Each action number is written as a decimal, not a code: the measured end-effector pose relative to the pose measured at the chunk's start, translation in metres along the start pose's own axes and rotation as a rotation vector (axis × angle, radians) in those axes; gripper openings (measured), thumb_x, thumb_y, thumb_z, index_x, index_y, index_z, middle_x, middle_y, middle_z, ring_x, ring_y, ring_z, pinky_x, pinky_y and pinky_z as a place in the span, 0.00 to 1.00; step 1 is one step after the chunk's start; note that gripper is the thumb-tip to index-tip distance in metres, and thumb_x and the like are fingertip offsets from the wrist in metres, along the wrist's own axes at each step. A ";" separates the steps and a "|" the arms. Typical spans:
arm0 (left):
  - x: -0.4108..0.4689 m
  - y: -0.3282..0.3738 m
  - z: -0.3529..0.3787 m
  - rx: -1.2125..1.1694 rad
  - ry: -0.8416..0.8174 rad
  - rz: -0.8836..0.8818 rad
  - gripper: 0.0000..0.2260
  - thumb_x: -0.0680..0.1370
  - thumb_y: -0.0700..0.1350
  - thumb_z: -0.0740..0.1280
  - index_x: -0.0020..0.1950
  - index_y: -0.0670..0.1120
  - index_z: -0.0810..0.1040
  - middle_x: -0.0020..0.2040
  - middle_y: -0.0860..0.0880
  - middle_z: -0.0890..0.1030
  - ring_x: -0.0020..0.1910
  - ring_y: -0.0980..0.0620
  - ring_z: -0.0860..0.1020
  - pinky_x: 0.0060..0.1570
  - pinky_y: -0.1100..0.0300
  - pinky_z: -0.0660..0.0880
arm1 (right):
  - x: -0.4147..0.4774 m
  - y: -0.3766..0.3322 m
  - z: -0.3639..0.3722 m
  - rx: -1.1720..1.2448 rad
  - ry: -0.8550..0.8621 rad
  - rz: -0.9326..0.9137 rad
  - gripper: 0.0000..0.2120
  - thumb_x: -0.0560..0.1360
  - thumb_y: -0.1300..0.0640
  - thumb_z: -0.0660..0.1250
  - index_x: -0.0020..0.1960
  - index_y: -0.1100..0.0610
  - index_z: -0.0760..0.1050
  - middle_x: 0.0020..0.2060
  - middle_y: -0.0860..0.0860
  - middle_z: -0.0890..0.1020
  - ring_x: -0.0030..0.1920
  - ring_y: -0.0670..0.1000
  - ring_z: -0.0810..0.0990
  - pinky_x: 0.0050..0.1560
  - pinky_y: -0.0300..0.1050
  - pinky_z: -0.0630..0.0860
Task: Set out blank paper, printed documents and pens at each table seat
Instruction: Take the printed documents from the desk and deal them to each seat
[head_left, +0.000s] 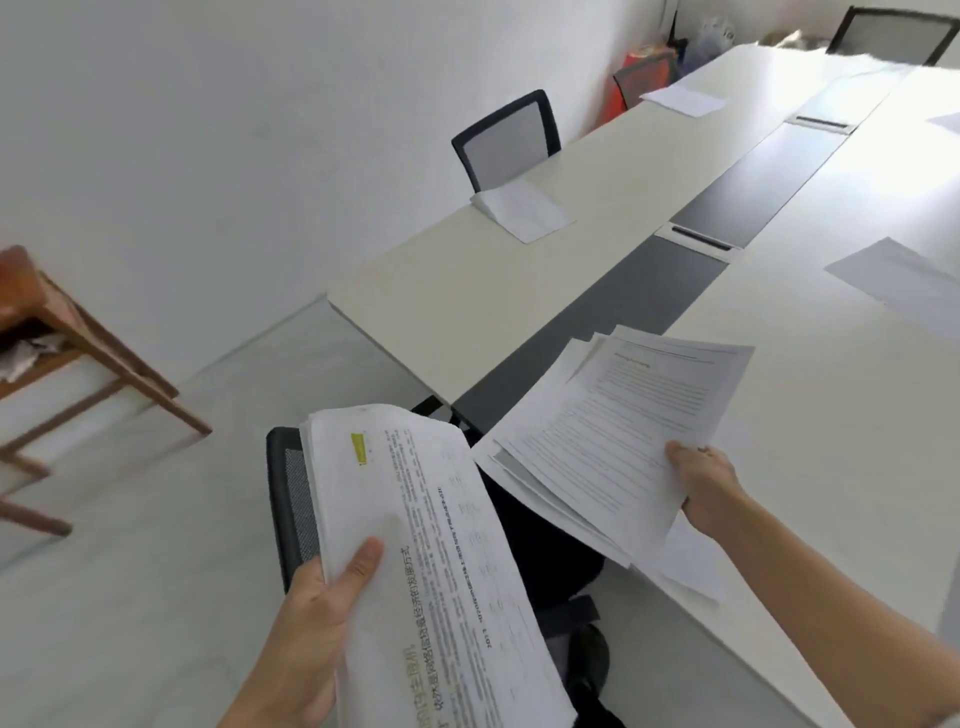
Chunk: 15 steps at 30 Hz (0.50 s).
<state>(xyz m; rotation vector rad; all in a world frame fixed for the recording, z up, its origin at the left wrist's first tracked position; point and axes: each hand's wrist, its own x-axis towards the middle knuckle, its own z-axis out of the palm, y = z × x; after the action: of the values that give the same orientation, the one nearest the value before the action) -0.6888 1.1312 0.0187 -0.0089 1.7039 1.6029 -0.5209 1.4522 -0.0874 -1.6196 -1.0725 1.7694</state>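
Note:
My left hand grips a thick stack of printed documents with a yellow mark near its top, held above a black chair. My right hand holds a fanned bundle of printed sheets over the near corner of the long white table. Blank paper lies at three seats: a small pile in front of a mesh chair, a sheet further back, and one sheet on the right side. No pen is visible.
A dark strip with cable slots runs down the table's middle. A mesh chair stands at the left side, another at the far end. The black chair sits below the papers. A wooden bench stands at left.

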 end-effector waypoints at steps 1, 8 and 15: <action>0.005 0.007 0.006 -0.009 0.022 -0.009 0.12 0.76 0.44 0.65 0.53 0.39 0.81 0.48 0.39 0.86 0.46 0.41 0.85 0.47 0.47 0.82 | 0.022 -0.009 0.016 -0.010 -0.009 0.021 0.16 0.81 0.62 0.60 0.68 0.64 0.69 0.65 0.59 0.76 0.61 0.62 0.76 0.65 0.59 0.72; 0.043 0.043 0.049 -0.058 0.195 -0.003 0.15 0.72 0.48 0.66 0.56 0.42 0.80 0.50 0.42 0.86 0.49 0.44 0.85 0.54 0.47 0.76 | 0.136 -0.035 0.117 -0.108 -0.095 0.179 0.18 0.81 0.59 0.60 0.70 0.60 0.68 0.65 0.58 0.76 0.62 0.61 0.77 0.62 0.56 0.75; 0.058 0.041 0.065 -0.112 0.335 -0.092 0.19 0.70 0.47 0.67 0.57 0.39 0.80 0.50 0.38 0.85 0.50 0.39 0.84 0.57 0.43 0.75 | 0.175 -0.022 0.150 -0.271 -0.139 0.308 0.13 0.80 0.59 0.61 0.63 0.62 0.70 0.57 0.61 0.78 0.45 0.60 0.79 0.50 0.55 0.78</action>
<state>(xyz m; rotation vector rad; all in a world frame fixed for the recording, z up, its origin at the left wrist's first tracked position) -0.7152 1.2228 0.0290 -0.4271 1.8286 1.6962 -0.6988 1.5733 -0.1738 -1.9338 -1.2241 2.0295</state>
